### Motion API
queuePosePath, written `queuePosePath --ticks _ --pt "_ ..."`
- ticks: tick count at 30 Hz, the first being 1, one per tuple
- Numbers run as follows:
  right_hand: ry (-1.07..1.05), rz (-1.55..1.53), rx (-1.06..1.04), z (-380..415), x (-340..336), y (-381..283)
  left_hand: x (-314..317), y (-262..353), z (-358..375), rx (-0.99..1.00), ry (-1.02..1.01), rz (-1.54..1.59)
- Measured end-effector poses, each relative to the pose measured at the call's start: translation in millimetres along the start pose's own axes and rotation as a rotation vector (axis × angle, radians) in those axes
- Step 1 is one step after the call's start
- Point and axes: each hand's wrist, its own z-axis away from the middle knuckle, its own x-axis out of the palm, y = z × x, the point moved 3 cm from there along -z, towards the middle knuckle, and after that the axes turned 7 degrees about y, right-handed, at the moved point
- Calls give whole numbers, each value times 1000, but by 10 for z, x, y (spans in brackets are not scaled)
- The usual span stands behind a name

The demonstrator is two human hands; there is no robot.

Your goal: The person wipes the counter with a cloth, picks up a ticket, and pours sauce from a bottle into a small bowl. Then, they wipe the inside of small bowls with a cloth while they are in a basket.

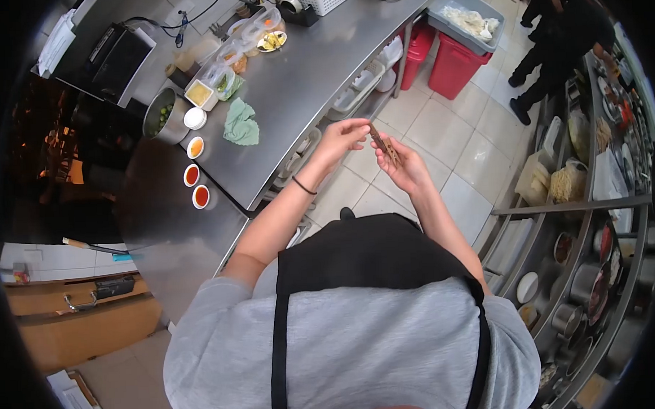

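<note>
In front of my apron, my right hand [407, 167] is closed round small brown wooden clothespins [391, 155], which lie against its fingers. My left hand [342, 141] reaches in from the other side, its thumb and fingertips pinched at the upper end of a brown clothespin [375, 133]. The two hands are close together, above the tiled floor beside the steel counter [280, 98]. How many clothespins there are is hard to make out.
Along the counter stand sauce cups [200, 197], a green cloth [240, 123], a pot of green vegetables [164, 116] and bagged food. A grey tub [467, 19] rests on a red bin [455, 66]. Loaded shelves [569, 207] line the right; a person in black [563, 34] stands beyond.
</note>
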Motion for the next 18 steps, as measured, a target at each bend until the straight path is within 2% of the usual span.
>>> queuePosePath --ticks 4,7,9,10,13,15,16,18 --pt "39 45 57 -250 112 -109 -140 39 -383 -53 -25 -10" --pt "145 128 70 -424 10 -189 -245 -45 -692 -156 -52 64" --pt "232 409 -48 -592 -218 -210 -289 -87 -839 -211 73 165" --pt "227 401 -36 -665 -308 -216 -283 -102 -883 -219 84 159" --pt "122 489 6 -850 -383 -375 -201 -167 -1037 -248 140 182" --pt "74 730 94 -962 -358 -484 -141 -269 -1089 -301 188 134" --pt "49 733 121 -1056 -406 -505 -117 -317 -1111 -305 224 139" --pt "-92 936 130 -1269 -535 -520 -51 -412 -1144 -325 276 144"
